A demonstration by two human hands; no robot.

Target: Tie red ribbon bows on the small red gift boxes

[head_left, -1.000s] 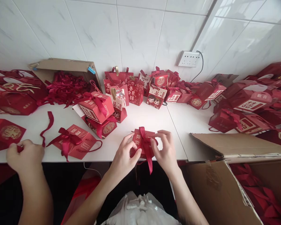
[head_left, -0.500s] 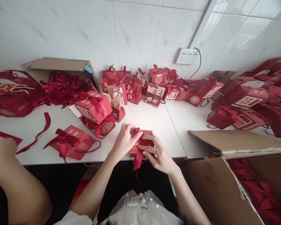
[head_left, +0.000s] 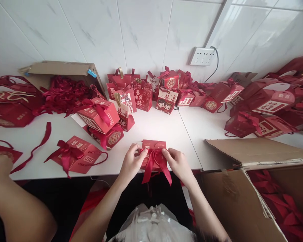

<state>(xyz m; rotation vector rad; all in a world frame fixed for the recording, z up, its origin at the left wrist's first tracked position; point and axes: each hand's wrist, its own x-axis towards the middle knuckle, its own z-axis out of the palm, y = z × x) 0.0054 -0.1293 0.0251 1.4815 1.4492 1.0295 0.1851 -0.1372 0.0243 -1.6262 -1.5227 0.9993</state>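
Observation:
A small red gift box (head_left: 154, 144) with gold print rests at the table's front edge, right before me. Across it lies a red ribbon (head_left: 155, 164) tied in a bow, its two tails hanging over the edge. My left hand (head_left: 133, 159) pinches the bow's left loop between thumb and fingers. On the other side, my right hand (head_left: 178, 161) pinches the right loop. To the left sits another red gift box (head_left: 87, 151) with a bow and a cord handle. Beyond it, a bowed box (head_left: 98, 114) is stacked on another.
A cardboard box (head_left: 63, 69) of red ribbons stands at the back left. Another open carton (head_left: 224, 198) holding red bows is at my right. Several red boxes (head_left: 272, 101) are piled at the far right. A co-worker's arm (head_left: 22, 205) reaches in from the left. A loose ribbon (head_left: 36, 149) lies nearby.
My hands have moved apart to the two sides of the bow, each now pinching a loop. The tails now spread apart below. The co-worker's hand has shifted slightly left.

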